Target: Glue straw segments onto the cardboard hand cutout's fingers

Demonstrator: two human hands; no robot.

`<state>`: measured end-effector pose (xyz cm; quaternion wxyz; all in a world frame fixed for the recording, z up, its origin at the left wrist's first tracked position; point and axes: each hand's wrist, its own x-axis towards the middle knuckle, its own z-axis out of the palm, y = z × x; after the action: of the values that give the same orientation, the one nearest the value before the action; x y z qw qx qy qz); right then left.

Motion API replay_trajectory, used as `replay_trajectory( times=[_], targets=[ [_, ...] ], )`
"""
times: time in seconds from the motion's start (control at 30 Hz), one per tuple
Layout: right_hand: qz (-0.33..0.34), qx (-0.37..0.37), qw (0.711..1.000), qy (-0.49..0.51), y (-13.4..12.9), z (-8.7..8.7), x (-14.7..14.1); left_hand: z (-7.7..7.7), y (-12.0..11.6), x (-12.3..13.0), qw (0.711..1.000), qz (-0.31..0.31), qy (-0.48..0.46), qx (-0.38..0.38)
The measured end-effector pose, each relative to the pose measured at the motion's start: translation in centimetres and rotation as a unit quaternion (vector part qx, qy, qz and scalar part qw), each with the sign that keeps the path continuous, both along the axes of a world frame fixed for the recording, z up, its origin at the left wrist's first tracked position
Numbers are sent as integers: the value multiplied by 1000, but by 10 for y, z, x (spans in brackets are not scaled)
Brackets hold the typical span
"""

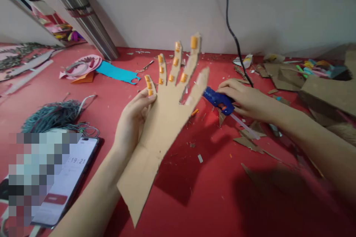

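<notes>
My left hand [136,109] grips a cardboard hand cutout [164,118] by its left edge, near the smallest finger, and holds it tilted above the red table. Short orange tube pieces [175,61] sit along four of its fingers; the rightmost finger, the thumb, carries none and shows a pale, shiny patch. Closed around a blue hot glue gun [219,100] is my right hand [239,94], just right of the cardboard thumb. A translucent glue stick [246,126] sticks out of the gun's back. The nozzle is hidden behind the cutout.
A steel flask [89,22] leans at the back left in view, near a blue strip [118,73] and a pink ring [82,66]. Grey-green yarn [52,114] and a phone [75,170] lie left. Cardboard scraps [286,77] crowd the right; a black cable [229,18] hangs behind.
</notes>
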<state>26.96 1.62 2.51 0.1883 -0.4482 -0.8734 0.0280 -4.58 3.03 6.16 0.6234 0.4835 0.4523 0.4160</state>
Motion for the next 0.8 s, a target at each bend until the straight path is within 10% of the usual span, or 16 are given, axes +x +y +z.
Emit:
replay_trajectory(
  times=[0.5,0.8],
  targets=[
    [26,-106,993,-54,65,-12,44,-24,-38,31,981,-162,-60,-92],
    [-112,57,988,87,-7,41,4,-20,-38,31,987,-158,-6,-6]
  ],
)
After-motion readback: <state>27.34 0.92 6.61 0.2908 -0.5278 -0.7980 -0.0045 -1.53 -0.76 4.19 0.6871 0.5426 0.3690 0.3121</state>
